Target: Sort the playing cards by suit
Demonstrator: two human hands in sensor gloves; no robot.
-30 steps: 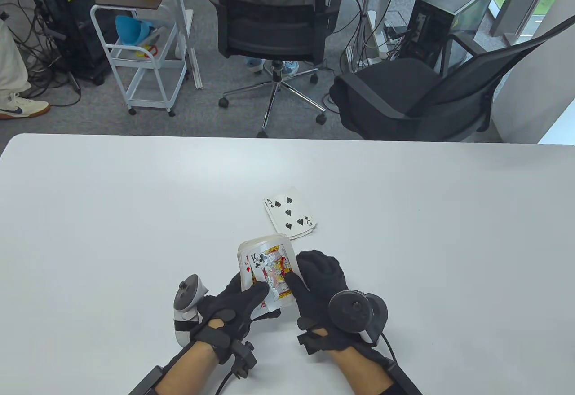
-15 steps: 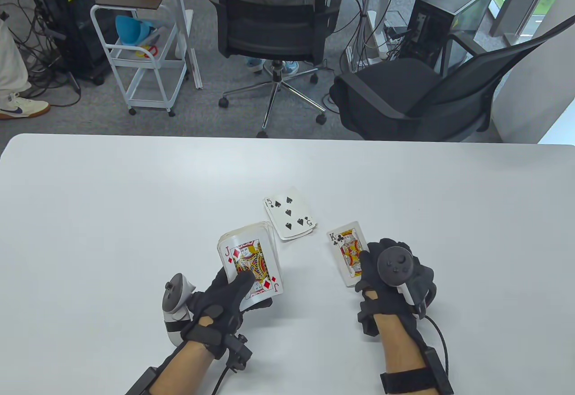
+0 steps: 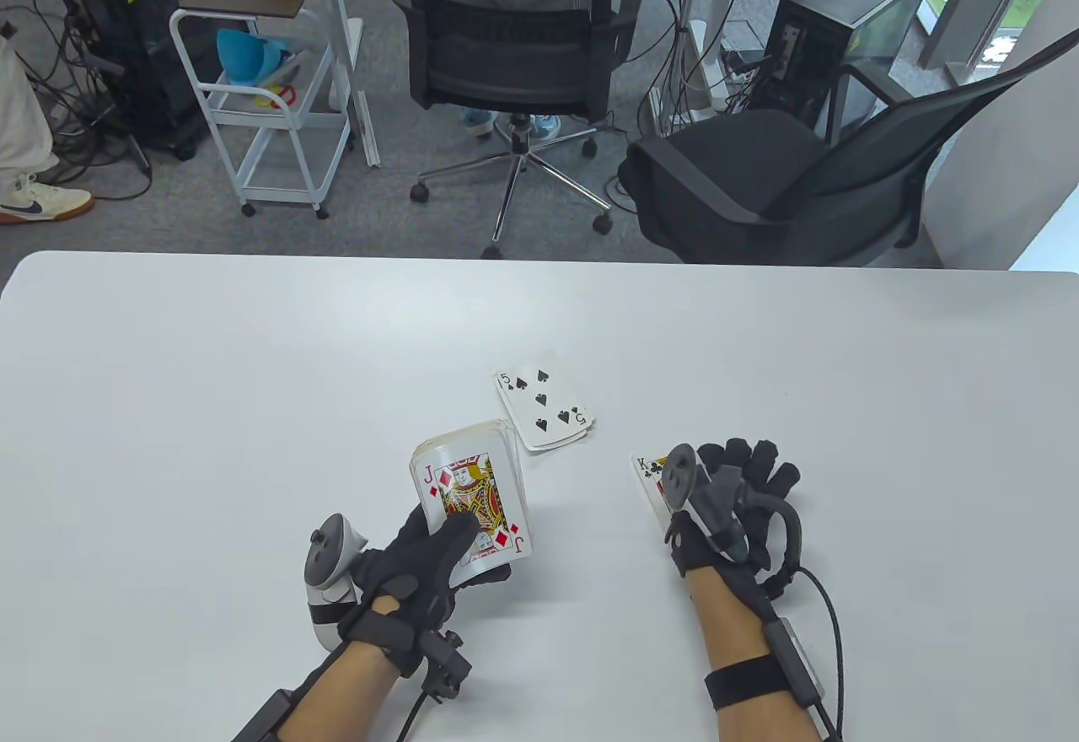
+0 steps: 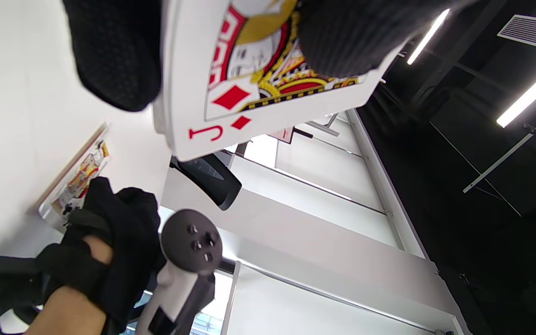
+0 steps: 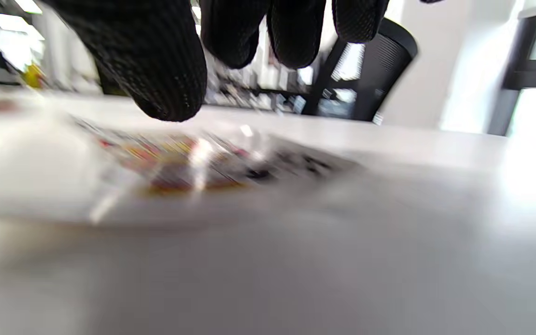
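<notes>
My left hand [image 3: 451,544] grips the deck [image 3: 468,497] face up just above the table, thumb across the top card, the jack of diamonds [image 4: 249,93]. My right hand [image 3: 733,481] is to the right, fingers spread and lifted over the king of clubs [image 3: 649,472], which lies flat on the table. In the right wrist view the fingertips [image 5: 165,74] hang just above that card [image 5: 193,163] and do not hold it. A small pile topped by the five of spades [image 3: 544,409] lies face up beyond the deck.
The white table [image 3: 253,371] stretches wide to the left, right and far side of the cards. Office chairs [image 3: 514,42] and a white cart [image 3: 270,101] stand on the floor beyond the table's far edge.
My right hand took the king of clubs off the deck, carried it right, laid it on the table and let go. The jack of diamonds now tops the deck, which shifted slightly left.
</notes>
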